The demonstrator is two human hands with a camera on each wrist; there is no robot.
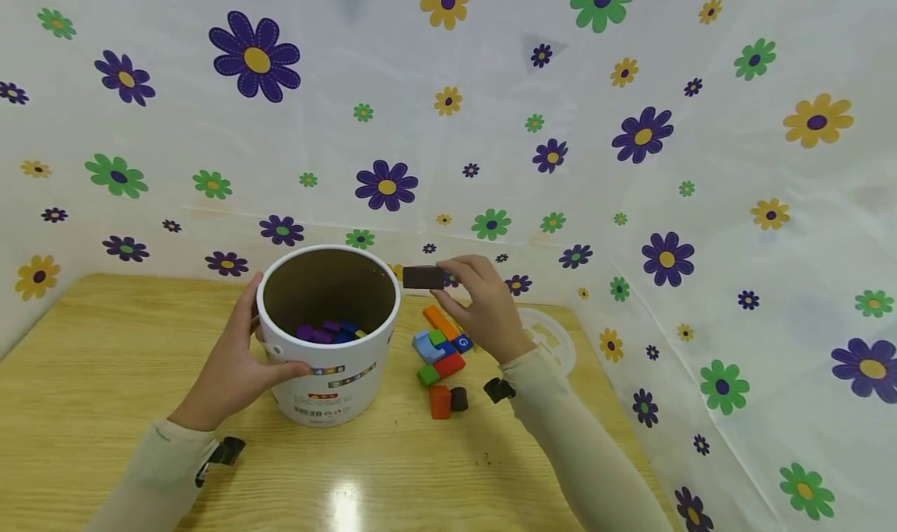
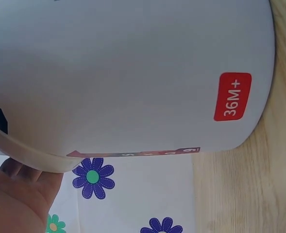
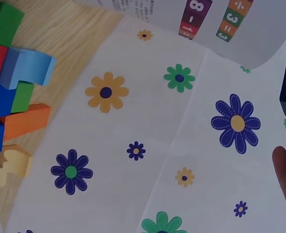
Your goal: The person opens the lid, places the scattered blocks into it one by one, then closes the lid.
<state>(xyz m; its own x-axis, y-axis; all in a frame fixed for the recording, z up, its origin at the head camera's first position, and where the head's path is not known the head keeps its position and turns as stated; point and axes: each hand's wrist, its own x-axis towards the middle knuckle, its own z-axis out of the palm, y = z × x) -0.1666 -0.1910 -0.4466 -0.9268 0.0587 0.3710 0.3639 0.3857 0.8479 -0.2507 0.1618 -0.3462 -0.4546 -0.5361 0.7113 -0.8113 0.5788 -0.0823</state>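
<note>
The dark block is in the middle of the frame, just right of the bucket's rim as the head view shows it; whether it touches the rim I cannot tell. The right hand holds it, thumb below and fingers above, pinching its right end; the block's long side lies level. The bucket, white and printed, stands upright left of centre, open at the top; the left hand grips its left side, thumb lying across the front wall, fingers spread from it and reaching up the outside to just under the rim. Inside, low down, lie purple, blue and yellow blocks.

Right of the bucket, a loose cluster sits on the counter: an orange bar at the back; a light blue arch, a green piece and a blue G block next; then a red block with a green block at its left end; nearest, an orange-red block beside a dark brown piece. A pale ring lies behind the right wrist; a flowered sheet fills the top and right of the frame.
</note>
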